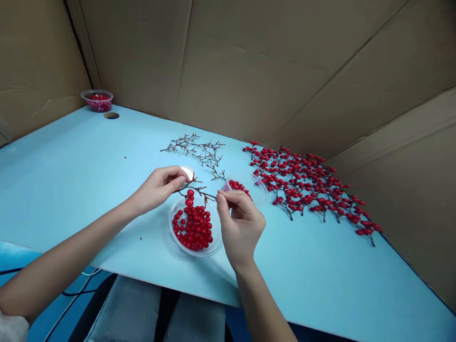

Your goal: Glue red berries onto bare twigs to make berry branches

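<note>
A thin brown artificial twig [201, 192] is stretched between my two hands above a clear round tub [171, 228] of red berries [195, 230]. My left hand [160, 187] pinches the twig's left end between thumb and forefinger. With its thumb and fingertips pressed together, my right hand [242, 223] is at the twig's right end; whether a berry is hidden in that pinch I cannot tell. A couple of red berries [189, 197] show at the twig's left part, over the tub. Just behind my left fingertips is a small white round item [187, 172], partly covered.
Bare brown twigs [199, 148] lie farther back. Many berry-covered branches [302, 180] spread over the right side. A second tub of berries [239, 186] stands behind my right hand, and another tub [98, 100] by a table hole [111, 115]. Cardboard walls [228, 66] enclose the table.
</note>
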Action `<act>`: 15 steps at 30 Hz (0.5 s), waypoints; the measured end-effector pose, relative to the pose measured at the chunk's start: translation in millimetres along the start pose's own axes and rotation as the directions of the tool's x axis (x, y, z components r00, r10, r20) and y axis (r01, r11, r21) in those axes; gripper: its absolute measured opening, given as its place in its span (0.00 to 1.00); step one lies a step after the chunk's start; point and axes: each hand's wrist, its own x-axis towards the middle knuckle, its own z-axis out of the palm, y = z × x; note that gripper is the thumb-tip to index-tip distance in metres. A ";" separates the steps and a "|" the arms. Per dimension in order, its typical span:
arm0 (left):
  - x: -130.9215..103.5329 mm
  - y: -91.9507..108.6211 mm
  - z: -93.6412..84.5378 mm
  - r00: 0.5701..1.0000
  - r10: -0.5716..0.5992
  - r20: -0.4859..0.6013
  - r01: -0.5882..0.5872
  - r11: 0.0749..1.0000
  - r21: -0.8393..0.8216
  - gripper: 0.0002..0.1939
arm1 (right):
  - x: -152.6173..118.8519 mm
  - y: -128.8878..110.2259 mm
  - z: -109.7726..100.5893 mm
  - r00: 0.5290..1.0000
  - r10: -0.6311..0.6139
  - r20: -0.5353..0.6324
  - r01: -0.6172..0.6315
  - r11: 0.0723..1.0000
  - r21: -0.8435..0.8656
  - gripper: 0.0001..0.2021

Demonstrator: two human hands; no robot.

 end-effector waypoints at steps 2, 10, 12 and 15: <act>-0.4 0.1 -1.3 0.998 -0.013 0.056 0.011 0.999 0.047 0.10 | 0.6 1.1 -1.0 0.999 0.012 -0.031 -0.012 1.000 0.023 0.05; -3.1 -0.4 -3.8 0.983 0.015 0.183 -0.052 0.978 0.203 0.15 | 5.6 3.1 -1.1 0.991 0.111 -0.081 -0.101 0.988 0.114 0.03; -3.9 0.2 -3.5 0.983 0.018 0.185 -0.058 0.975 0.213 0.15 | 6.6 4.6 -1.7 0.987 0.140 -0.076 -0.130 0.983 0.128 0.03; -4.7 0.4 -1.3 0.989 0.026 0.144 -0.056 0.977 0.207 0.15 | 5.9 5.8 -4.1 0.994 0.034 -0.103 -0.031 0.999 0.032 0.03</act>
